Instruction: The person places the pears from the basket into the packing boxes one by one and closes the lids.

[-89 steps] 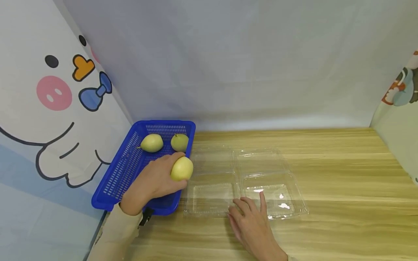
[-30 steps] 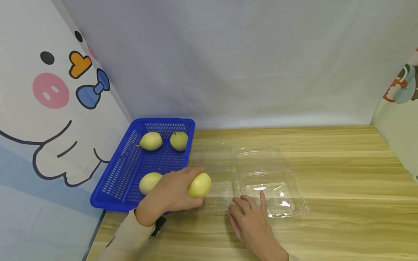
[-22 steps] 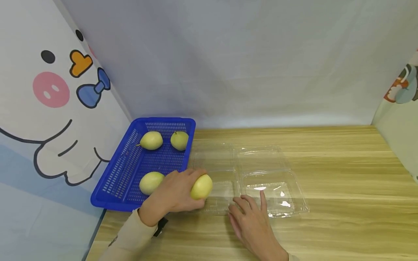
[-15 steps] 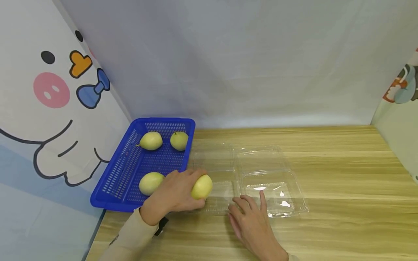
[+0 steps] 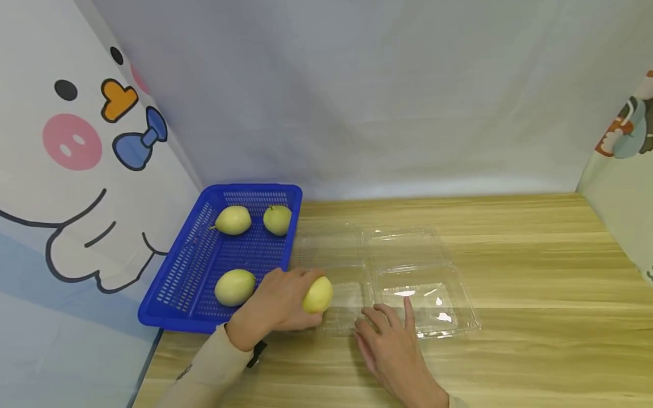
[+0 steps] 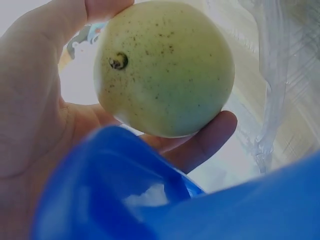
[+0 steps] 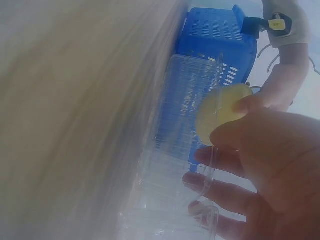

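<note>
My left hand (image 5: pixel 285 300) grips a pale yellow-green pear (image 5: pixel 318 294) over the front of the left clear plastic box (image 5: pixel 342 292), just right of the blue basket. In the left wrist view, the fingers and thumb curve around this speckled pear (image 6: pixel 165 70), its stem end facing the camera. My right hand (image 5: pixel 393 351) rests with fingers spread at the front rims of the left box and the right clear plastic box (image 5: pixel 433 300). The right wrist view shows its fingertips (image 7: pixel 197 180) at the box wall (image 7: pixel 175 140). Both boxes lie with their lids folded back.
The blue perforated basket (image 5: pixel 297 215) stands to the left, holding a pear (image 5: pixel 233 220) at the back, another pear (image 5: pixel 277 220) by the right wall and a third pear (image 5: pixel 234 287) in front. A white cloth (image 5: pixel 382 113) hangs behind the wooden table (image 5: pixel 535 283).
My left hand has carried the pear right, from over the basket to over the left box, exposing the front pear; lately it moves only slightly. My right hand stays put.
</note>
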The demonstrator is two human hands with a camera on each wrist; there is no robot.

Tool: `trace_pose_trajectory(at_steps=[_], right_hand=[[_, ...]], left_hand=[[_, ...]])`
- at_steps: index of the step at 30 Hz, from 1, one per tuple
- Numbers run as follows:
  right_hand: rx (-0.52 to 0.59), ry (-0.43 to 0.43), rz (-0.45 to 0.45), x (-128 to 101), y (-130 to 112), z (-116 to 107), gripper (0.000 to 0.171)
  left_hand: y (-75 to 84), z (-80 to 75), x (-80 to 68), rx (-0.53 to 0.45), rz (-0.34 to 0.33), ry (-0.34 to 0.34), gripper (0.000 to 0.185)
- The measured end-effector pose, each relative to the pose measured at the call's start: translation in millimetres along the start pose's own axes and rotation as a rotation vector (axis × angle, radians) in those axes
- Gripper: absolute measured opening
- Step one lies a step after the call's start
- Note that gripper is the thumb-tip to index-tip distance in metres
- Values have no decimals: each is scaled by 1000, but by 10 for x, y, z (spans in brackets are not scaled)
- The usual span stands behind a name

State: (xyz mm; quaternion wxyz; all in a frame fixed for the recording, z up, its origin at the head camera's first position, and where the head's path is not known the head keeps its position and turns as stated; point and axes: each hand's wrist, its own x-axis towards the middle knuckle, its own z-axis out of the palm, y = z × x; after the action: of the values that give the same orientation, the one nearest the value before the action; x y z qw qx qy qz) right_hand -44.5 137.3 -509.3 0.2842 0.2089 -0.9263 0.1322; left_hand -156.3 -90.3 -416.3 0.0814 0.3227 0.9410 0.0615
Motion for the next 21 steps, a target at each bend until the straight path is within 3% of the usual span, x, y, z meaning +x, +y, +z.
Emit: trace_pose_trajectory(at_steps=[21], right_hand=[[-9, 26, -7, 0, -3, 12, 34]], left_hand=[[35, 118, 22, 143, 13, 36, 71]])
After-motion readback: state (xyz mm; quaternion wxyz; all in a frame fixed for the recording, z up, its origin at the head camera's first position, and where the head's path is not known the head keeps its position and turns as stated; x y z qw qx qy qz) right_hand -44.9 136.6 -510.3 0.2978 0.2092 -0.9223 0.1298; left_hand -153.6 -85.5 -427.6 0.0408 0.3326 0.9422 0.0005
